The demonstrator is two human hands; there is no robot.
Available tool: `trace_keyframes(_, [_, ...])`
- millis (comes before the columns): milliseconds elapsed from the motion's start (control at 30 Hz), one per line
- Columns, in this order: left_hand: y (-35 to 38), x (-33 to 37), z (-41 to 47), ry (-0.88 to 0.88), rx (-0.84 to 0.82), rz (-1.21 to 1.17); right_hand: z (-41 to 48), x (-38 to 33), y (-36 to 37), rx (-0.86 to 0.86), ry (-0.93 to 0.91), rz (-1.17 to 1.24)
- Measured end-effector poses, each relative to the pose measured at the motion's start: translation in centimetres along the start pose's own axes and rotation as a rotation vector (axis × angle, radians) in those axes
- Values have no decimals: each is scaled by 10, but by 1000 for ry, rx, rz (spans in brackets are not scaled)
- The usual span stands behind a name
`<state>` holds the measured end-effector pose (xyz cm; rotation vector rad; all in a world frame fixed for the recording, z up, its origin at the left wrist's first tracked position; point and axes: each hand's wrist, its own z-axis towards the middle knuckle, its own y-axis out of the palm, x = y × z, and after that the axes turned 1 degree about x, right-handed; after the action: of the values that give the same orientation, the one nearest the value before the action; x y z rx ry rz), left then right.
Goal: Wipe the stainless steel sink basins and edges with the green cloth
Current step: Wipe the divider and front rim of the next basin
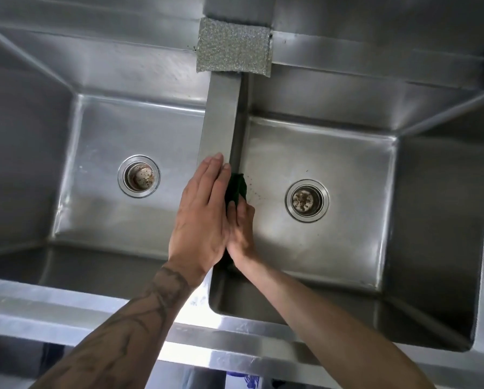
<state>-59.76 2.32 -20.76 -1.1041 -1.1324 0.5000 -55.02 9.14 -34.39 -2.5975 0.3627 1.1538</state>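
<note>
A double stainless steel sink fills the view, with a left basin [117,141] and a right basin [347,169] parted by a narrow divider [221,116]. My left hand [201,217] lies flat with straight fingers along the divider's top. My right hand [242,231] is just inside the right basin, pressing the dark green cloth [236,188] against the divider's wall. Only a bunched part of the cloth shows above my right fingers, and another bit near my wrist.
A grey textured sponge pad [234,46] sits on the back ledge at the divider's far end. Each basin has a round drain strainer, left [138,176] and right [306,200], with brown specks near the right one. The front rim [67,310] runs below my arms.
</note>
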Motion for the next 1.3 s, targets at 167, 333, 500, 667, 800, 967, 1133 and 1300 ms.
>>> trace_keyframes(167, [-1,1,0,-4,19,-30,-81,-39,-20,-102,-121,167])
trace_keyframes(333, [-4,5,1,2,17,-26,-59,-20,-15,-101,-43,7])
trace_keyframes(500, [-4,3,1,14,4,-4,-52,-25,-24,-199,30,-162])
trace_keyframes(667, [-3,4,1,2,29,-7,-104,-29,-65,-526,-100,-347])
trace_keyframes(800, [-4,3,0,20,29,-1,-75,-13,-69,-582,-127,-580])
trace_keyframes(967, [-1,1,1,33,29,64,-50,7,-95,-752,-181,-789])
trace_keyframes(1133, [1,0,1,30,39,65,-70,-21,-134,-925,-200,-844])
trace_keyframes(1300, [-1,1,1,36,11,87,-52,-1,-131,-878,-367,-955])
